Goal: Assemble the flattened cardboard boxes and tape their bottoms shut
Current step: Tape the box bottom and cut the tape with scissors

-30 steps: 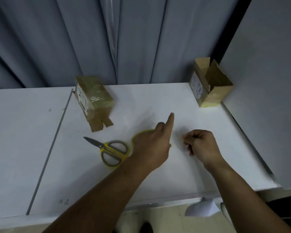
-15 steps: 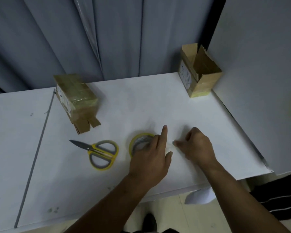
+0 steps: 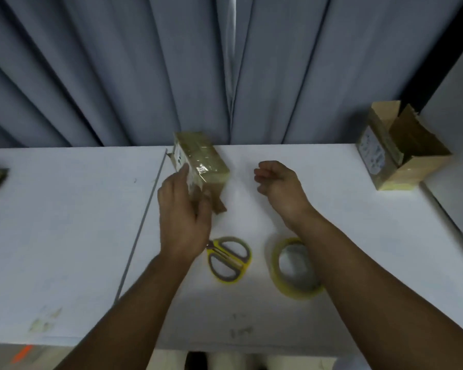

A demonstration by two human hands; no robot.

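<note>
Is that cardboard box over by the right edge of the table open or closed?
Open. The box has its top flaps standing up and apart, and its inside shows between them.

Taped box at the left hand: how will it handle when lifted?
Taped box is probably slick: glossy tape covers its top. Likely light if empty and fairly stiff, being cardboard, though its loose end flaps may flex. Left hand grips its labelled side.
</note>
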